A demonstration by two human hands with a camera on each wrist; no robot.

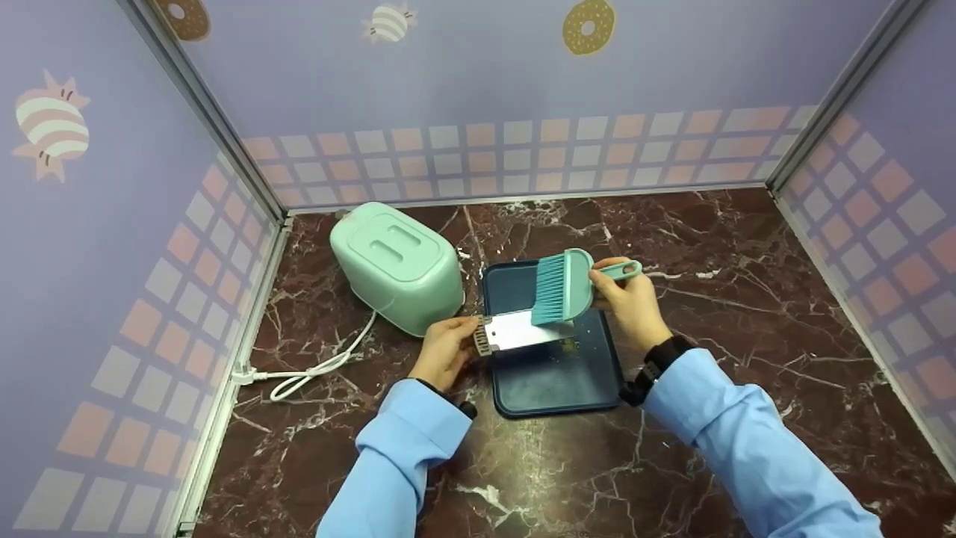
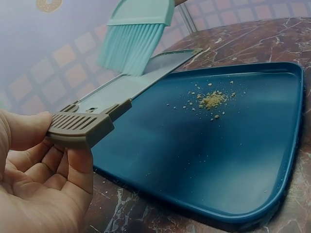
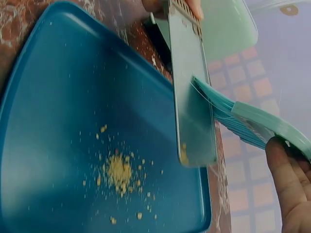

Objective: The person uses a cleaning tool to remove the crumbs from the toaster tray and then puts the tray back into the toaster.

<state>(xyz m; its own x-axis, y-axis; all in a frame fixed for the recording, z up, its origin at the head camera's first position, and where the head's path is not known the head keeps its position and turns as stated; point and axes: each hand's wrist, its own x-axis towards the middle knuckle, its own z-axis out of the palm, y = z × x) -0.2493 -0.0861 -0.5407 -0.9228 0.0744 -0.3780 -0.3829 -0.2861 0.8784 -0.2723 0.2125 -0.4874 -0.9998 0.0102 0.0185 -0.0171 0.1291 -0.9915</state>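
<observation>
Through the head view I see the left grip (image 1: 446,347), a bare hand at the centre of the frame, pinching the ribbed tan end of a flat metal plate (image 1: 511,331). In the left wrist view I have its thumb on top and its fingers beneath. The plate reaches rightward above a dark blue tray (image 1: 556,388), which lies right of centre on the marbled worktop (image 1: 709,448).

The right grip (image 1: 631,302), right of centre, grasps the handle of a mint-green brush (image 1: 576,284). I see the brush's teal bristles pointing left in the head frame, their tips against the plate's face.

Yellowish crumbs (image 2: 213,100) lie in a small heap on the tray, at the upper right of my left wrist frame, with bits scattered around them. My right wrist view also shows a few yellow specks on the plate's far end, low and right of centre.

Left of centre in my head view stands a mint-green appliance (image 1: 418,276) with 2 slot-shaped marks on top. Its white cord (image 1: 321,368) loops to a plug (image 1: 243,373) at the left edge of the worktop. I count 2 light blue sleeves, the left (image 1: 411,433) at lower centre and the right (image 1: 754,441) at lower right.
</observation>
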